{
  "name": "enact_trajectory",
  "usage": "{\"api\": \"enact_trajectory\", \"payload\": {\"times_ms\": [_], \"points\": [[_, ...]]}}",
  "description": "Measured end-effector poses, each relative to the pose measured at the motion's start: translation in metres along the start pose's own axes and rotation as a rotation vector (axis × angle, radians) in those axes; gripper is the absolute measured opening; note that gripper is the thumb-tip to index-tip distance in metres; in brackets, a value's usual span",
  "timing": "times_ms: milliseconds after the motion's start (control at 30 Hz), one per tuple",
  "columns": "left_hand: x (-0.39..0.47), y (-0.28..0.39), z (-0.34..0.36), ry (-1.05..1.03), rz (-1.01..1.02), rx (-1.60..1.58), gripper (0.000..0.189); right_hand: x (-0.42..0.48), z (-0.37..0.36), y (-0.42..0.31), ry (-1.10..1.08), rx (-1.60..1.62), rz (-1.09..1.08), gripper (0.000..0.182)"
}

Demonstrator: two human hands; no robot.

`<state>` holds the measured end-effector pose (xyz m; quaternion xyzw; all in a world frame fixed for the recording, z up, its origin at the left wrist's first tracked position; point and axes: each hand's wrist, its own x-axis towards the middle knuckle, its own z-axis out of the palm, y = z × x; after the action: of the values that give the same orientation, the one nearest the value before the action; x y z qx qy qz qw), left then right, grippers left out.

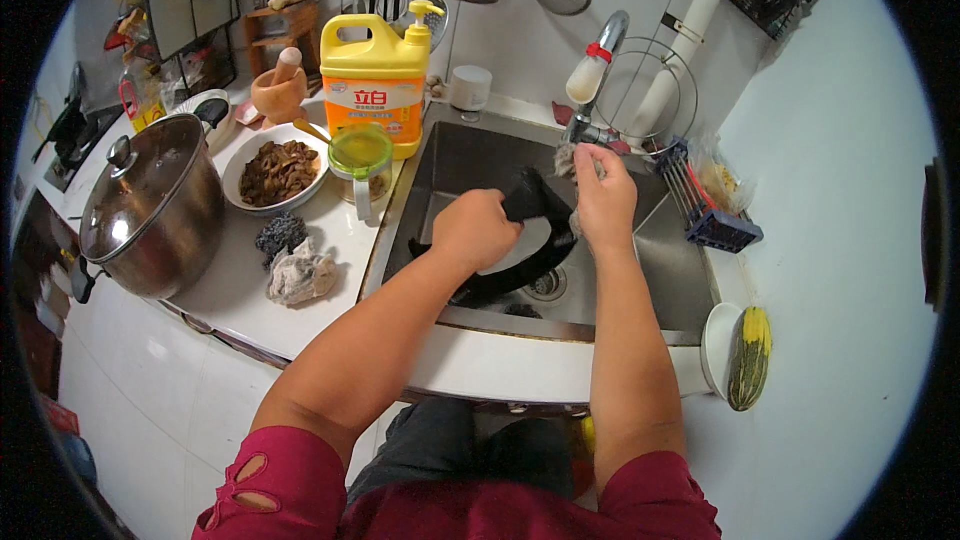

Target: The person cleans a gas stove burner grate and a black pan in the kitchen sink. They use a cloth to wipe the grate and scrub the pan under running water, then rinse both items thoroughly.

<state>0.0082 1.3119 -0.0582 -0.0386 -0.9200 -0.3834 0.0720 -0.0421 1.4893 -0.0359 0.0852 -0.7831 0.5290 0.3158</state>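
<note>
My left hand [478, 230] is closed on a black piece of cookware [541, 202] with a broad curved black edge, held tilted over the sink. Whether it is a pan or a lid I cannot tell. A grey rag [564, 163] is pinched in the fingers of my right hand [604, 199], just below the faucet [616, 26]; part of the rag shows under the palm. Beneath both hands lies the stainless steel sink [442, 157], its drain strainer [546, 284] partly visible. No running water can be made out.
Left of the sink stand a lidded steel pot [161, 217], a bowl of brown food [319, 184], a green-lidded jar [361, 154] and a yellow detergent jug [375, 60]. A steel wool scrubber [282, 234] touches a crumpled cloth [301, 274]. A squash [750, 364] leans at the right.
</note>
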Motion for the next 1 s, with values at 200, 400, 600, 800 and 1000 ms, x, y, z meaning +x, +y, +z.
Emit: {"api": "enact_trajectory", "payload": {"times_ms": [200,400,600,800,1000], "points": [[-0.013,0.008,0.004,-0.08,0.058,0.188,0.025,-0.015,0.002,-0.014,-0.52,-0.338,-0.038,0.043],[-0.01,0.009,0.001,-0.108,0.049,0.153,0.027,0.008,0.01,0.017,-0.124,-0.152,0.402,0.037],[0.001,0.0,0.0,-0.029,-0.073,0.038,0.026,-0.023,0.014,-0.007,-0.166,-0.038,-0.257,0.033],[0.017,-0.033,-0.003,0.059,-0.107,-0.193,0.029,-0.017,0.035,0.011,-0.308,-0.219,-0.421,0.026],[0.024,-0.028,0.004,0.021,-0.26,-0.835,0.02,0.019,-0.044,0.058,0.274,-0.253,0.051,0.03]]}}
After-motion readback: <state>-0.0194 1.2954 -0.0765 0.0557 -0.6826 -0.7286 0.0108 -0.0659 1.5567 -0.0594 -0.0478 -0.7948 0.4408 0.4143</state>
